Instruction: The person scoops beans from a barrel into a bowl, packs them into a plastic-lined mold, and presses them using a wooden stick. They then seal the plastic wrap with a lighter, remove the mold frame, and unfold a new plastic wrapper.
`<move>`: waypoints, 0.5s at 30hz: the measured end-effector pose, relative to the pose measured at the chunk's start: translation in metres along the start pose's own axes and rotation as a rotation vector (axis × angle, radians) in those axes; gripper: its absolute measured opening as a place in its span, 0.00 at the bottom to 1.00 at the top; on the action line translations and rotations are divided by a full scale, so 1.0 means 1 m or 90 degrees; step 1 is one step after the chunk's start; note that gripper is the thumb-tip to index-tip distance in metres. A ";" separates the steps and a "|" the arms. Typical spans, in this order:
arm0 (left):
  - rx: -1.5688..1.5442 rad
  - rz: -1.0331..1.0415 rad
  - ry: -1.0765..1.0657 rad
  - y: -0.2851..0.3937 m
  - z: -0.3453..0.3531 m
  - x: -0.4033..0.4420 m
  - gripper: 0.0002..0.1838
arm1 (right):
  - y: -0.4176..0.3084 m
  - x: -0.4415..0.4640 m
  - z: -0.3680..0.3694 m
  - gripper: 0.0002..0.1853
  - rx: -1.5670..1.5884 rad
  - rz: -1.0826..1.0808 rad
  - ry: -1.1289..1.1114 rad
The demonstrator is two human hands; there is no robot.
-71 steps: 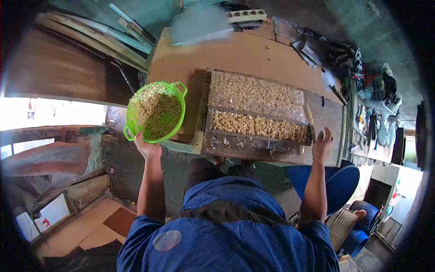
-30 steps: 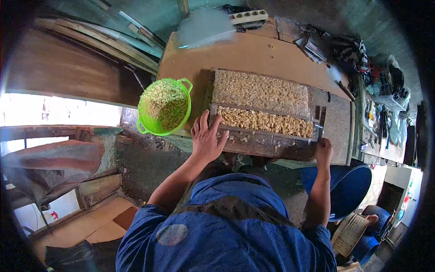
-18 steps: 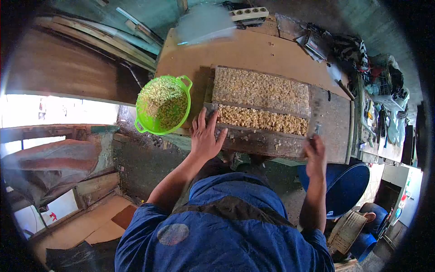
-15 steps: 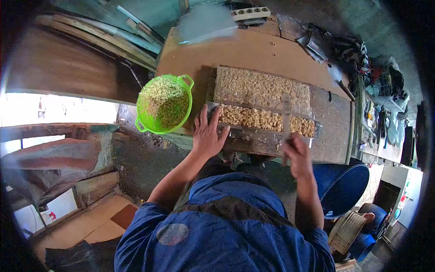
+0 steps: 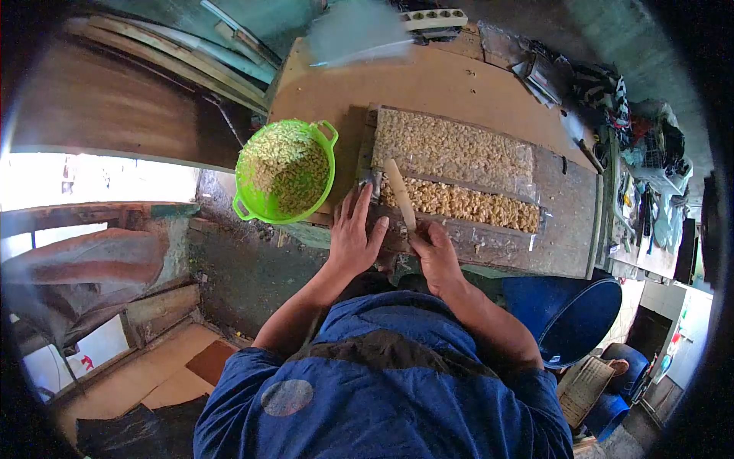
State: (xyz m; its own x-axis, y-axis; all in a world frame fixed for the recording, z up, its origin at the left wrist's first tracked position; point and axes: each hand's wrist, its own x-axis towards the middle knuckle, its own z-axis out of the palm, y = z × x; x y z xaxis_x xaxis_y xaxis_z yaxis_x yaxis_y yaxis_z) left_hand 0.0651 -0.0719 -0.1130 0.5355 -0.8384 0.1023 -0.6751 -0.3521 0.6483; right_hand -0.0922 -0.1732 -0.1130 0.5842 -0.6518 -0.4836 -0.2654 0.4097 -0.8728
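Note:
My right hand [image 5: 440,256] is closed around the lower end of a flat wooden stick [image 5: 401,197], which slants up and left across the left part of a strip of pale, bean-like pieces [image 5: 474,205]. Flat and with fingers spread, my left hand [image 5: 354,236] lies at the left end of that strip, on the edge of a wooden frame [image 5: 370,138]. Behind the strip, a wider slab of similar pieces [image 5: 459,147] sits under clear plastic. A bright green colander [image 5: 264,205], partly filled with pale pieces, stands left of my left hand.
A brown worktable [image 5: 428,80] carries the frame, with a power strip [image 5: 434,18] at its far edge. Right of my body stands a blue barrel [image 5: 585,321]. Wooden planks [image 5: 164,61] lean at the upper left. Bags and a basket [image 5: 661,168] crowd the right side.
My right hand has moved left with the stick, from the strip's right part to its left part. My left hand stays flat near the left end. The view has shifted slightly.

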 end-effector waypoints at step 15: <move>-0.134 0.056 -0.010 -0.006 -0.004 -0.005 0.33 | 0.031 0.018 -0.001 0.10 -0.116 -0.050 -0.113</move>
State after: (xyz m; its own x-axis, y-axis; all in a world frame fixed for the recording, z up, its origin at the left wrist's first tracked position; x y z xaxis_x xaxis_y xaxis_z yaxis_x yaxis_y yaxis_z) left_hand 0.0681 -0.0643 -0.1144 0.4702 -0.8690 0.1541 -0.5971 -0.1847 0.7806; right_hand -0.0906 -0.1729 -0.1486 0.7294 -0.5480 -0.4094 -0.3390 0.2303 -0.9122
